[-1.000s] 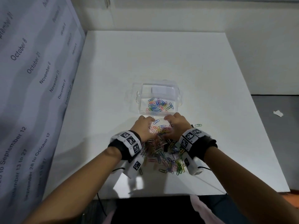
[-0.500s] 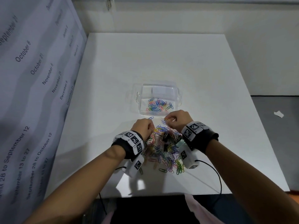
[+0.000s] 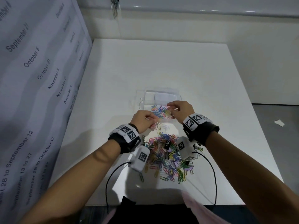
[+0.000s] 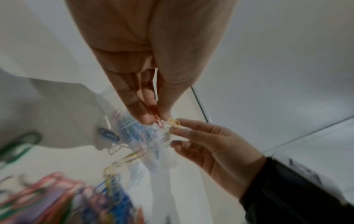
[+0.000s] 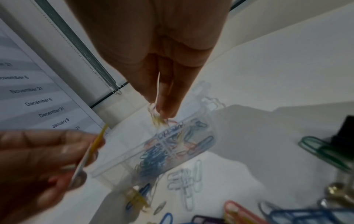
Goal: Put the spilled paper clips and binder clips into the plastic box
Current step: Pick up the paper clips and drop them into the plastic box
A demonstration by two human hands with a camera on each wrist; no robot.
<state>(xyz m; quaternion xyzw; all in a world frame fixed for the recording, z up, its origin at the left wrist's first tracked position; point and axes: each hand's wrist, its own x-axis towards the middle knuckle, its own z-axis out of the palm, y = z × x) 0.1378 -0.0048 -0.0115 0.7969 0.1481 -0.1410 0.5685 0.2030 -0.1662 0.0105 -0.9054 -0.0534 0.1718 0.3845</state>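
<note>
Head view: a white table (image 3: 161, 65) with a clear plastic box (image 3: 146, 98) at its centre, lid off, holding a layer of coloured paper clips (image 3: 159, 109). The left hand (image 3: 143, 121) hangs over the near left corner of the box, its fingers closed together on a few clips; the left wrist view shows thumb and fingertips (image 4: 145, 116) pinching a red paper clip (image 4: 159, 121), with a thin white strip held upright between the fingers. The right hand (image 3: 179, 110) is over the near right part of the box, thumb and fingers drawn together on a small bunch of pale and yellow clips (image 5: 158, 119) that dangles just above the box's contents, as the right wrist view shows. The two hands are close together, fingertips nearly meeting above the box.

Near side of the box: the spilled heap (image 3: 168, 156) of paper clips in many colours lies on the table between the two forearms, with black binder clips (image 3: 166, 147) mixed in; how many binder clips is hard to tell. A few white clips (image 3: 165, 126) lie apart, between the heap and the box wall.

Surroundings: a hanging sheet printed with dates (image 3: 40, 75) stands along the left edge of the table; a scrap of white paper (image 3: 279, 122) lies on the floor at the right. Each wrist carries a black band with marker tags and a camera unit with a cable.
</note>
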